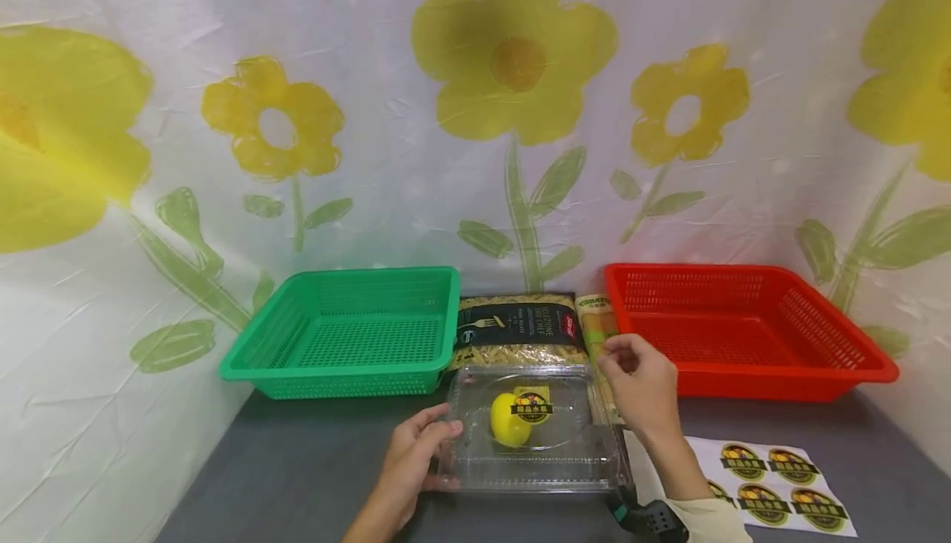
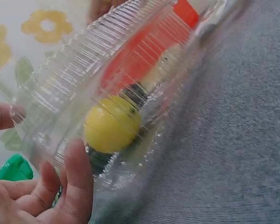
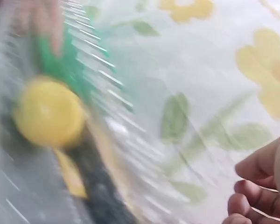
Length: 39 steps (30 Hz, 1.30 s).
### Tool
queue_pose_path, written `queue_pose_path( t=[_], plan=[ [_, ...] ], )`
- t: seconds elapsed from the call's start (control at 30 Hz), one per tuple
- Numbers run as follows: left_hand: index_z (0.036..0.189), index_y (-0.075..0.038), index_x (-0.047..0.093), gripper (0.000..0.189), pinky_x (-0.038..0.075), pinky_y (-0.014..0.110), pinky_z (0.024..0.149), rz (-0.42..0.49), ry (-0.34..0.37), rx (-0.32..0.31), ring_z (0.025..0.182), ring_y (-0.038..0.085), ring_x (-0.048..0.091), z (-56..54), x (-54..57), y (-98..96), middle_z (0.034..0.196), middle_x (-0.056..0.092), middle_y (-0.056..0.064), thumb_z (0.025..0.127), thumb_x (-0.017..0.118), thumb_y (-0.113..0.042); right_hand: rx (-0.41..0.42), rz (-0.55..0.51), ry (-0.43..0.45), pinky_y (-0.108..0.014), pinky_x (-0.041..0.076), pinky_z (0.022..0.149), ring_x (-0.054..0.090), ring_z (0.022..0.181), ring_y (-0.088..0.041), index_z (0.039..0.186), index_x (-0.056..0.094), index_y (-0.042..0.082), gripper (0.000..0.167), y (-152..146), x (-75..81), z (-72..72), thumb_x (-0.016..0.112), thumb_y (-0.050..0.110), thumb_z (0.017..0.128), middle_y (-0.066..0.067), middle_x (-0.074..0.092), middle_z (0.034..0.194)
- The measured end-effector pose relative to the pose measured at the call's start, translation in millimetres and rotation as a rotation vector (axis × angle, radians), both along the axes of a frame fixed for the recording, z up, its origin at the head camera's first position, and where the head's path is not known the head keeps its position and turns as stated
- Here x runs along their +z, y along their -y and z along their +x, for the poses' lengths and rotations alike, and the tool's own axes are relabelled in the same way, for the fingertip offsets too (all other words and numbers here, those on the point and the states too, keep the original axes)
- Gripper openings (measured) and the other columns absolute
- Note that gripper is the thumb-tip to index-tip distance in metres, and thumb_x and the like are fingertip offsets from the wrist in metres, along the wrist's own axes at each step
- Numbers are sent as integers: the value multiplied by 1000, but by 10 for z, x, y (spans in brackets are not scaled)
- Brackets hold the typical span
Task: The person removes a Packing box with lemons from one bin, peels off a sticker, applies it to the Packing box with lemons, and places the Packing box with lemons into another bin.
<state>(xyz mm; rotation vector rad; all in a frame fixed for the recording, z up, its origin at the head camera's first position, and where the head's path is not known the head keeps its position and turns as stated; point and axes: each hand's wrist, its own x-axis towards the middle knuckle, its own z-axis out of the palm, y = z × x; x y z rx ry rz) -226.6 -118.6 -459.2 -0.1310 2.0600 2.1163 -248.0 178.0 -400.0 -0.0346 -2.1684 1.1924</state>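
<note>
Left hand [image 1: 407, 456], half-curled, gripping-close around clear box [image 1: 568, 470]

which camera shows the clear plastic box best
The head view: nearly the whole clear plastic box shows there, fairly sharp, with the left hand at its side. The left wrist view shows it closer, slanted; the right wrist view shows only part, blurred.
</note>
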Motion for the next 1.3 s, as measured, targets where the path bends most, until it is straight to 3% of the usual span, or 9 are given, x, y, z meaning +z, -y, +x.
queue_pose_path(
  t=[0.27,0.4,0.53,0.73,0.8,0.9,1.07,1.17,1.3],
  plan=[
    [149,6,42,79,62,44,61,-18,31,-22,65,13,55,3,98,-4,83,58,5,91,74,-36,-375,-284,-42,-20,39,55,49,67,-9,102,71,6,12,-628,47,3,71,12,91,3,57,76],
    [150,10,36,82,62,47,64,24,30,-77,61,12,52,-25,137,8,71,53,3,89,74,-30,-533,-566,-55,-23,36,65,43,73,-7,98,67,20,11,-857,-7,-34,69,12,91,9,48,79],
    [150,12,33,79,62,50,65,63,26,-105,59,11,48,-58,169,3,79,55,7,90,70,-22,-623,-836,-64,-24,32,73,38,79,-5,103,55,32,28,-1002,-98,-67,68,11,90,10,42,88],
    [147,14,38,72,62,49,62,77,5,-111,56,10,45,-110,237,5,119,56,20,90,68,-18,-543,-1169,-72,-13,46,57,47,67,-9,117,37,30,41,-1155,-227,-68,68,14,94,8,39,97],
    [146,13,40,70,62,49,62,80,1,-114,56,9,45,-130,276,3,119,56,19,89,68,-17,-494,-1279,-100,-18,52,51,53,62,-13,117,34,28,43,-1199,-257,-75,68,15,95,6,40,100],
    [145,13,41,68,61,51,64,99,-6,-133,63,12,50,-144,349,-3,117,54,17,90,67,-17,-444,-1387,-144,-25,58,56,63,68,-15,117,33,27,47,-1232,-279,-94,70,12,94,4,39,106],
    [144,12,43,66,61,52,65,123,-24,-148,73,15,50,-156,503,-59,130,49,22,89,68,-16,-353,-1481,-220,-31,60,58,60,63,-18,125,33,25,54,-1266,-265,-119,67,0,93,1,38,105],
    [139,10,51,60,61,52,65,133,-23,-140,67,13,45,-182,599,-144,123,51,20,88,70,-16,-309,-1488,-236,-31,59,55,52,61,-18,131,31,25,57,-1290,-267,-104,64,-4,94,1,36,101],
    [122,9,60,44,62,51,66,159,-32,-147,58,11,42,-252,707,-298,94,51,9,88,71,-16,-263,-1453,-253,-31,59,54,50,59,-18,139,30,23,62,-1305,-284,-89,64,-4,95,0,34,99]
  ],
)
